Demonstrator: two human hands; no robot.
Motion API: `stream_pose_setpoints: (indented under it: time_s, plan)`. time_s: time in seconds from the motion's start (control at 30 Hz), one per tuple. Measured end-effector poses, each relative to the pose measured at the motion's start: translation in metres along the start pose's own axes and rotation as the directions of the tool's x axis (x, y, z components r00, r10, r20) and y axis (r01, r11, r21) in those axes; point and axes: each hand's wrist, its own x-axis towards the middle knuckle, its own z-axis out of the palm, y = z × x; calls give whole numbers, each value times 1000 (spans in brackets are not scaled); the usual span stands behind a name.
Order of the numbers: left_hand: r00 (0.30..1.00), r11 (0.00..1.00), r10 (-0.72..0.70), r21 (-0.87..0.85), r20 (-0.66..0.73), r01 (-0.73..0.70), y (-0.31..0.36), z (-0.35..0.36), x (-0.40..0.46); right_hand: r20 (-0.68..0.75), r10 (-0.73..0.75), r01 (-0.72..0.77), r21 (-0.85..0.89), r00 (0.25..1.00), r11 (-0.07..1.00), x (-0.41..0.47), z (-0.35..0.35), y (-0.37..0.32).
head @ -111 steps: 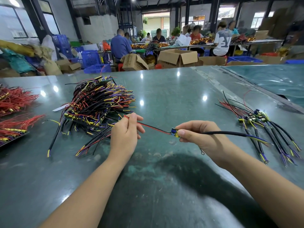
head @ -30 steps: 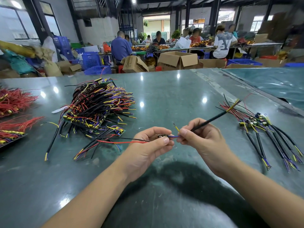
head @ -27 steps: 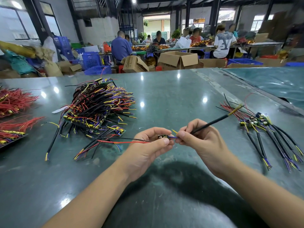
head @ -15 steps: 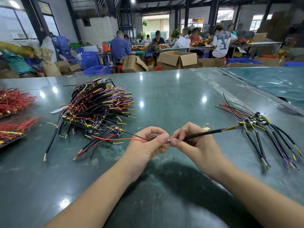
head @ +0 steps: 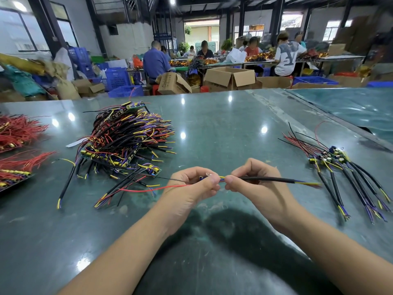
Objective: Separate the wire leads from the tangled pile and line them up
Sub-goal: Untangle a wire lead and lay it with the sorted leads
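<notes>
One wire lead (head: 274,179) is stretched level between both hands above the green table (head: 223,128). My left hand (head: 191,188) pinches its small blue board end, with thin red and black wires trailing left. My right hand (head: 255,184) pinches the yellow wires beside it, and the black sleeved cable runs out to the right. The tangled pile (head: 127,137) of black, red, yellow and purple leads lies at the left. A lined-up row of several leads (head: 348,177) lies fanned out at the right.
Red wire bundles (head: 17,150) lie at the table's left edge. A second table with a green sheet (head: 350,111) adjoins at the far right. Cardboard boxes (head: 229,78), blue crates and seated people fill the room behind the table.
The black cable, tilted up toward the far right a second ago, has swung down to lie level. Both hands stay pinched close together at the board end.
</notes>
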Motion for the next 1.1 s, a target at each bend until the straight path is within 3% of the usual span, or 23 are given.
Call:
stream_pose_setpoints:
  time_s: [0.17, 0.4, 0.57, 0.67, 0.73, 0.9, 1.1]
  plan:
    - [1000, 1000, 6, 17, -15, -6, -1, 0, 0, 24, -6, 7, -39, 1000, 999, -1, 2, -1]
    - [1000, 999, 12, -35, 21, -11, 1, -1, 1, 110, 10, -23, 119, 994, 993, -5, 4, -7]
    - [991, 993, -70, -86, 111, 79, 6, -3, 2, 157, -56, 39, 109, 986, 993, -11, 10, -16]
    - [988, 990, -100, -86, 119, 111, 8, -5, 2, 110, -55, 43, 103, 992, 994, -10, 10, -14]
    - [985, 988, -108, -92, 131, 121, 9, -5, 2, 96, -40, 26, 141, 995, 990, -7, 7, -11]
    - [981, 969, -104, -206, 166, 138, 9, -4, 1, 163, 33, -106, 463, 986, 880, -2, 4, -6]
    - [1000, 999, -2, -36, 31, 3, 4, -3, 1, 172, 160, -214, 364, 972, 906, -3, 6, -2]
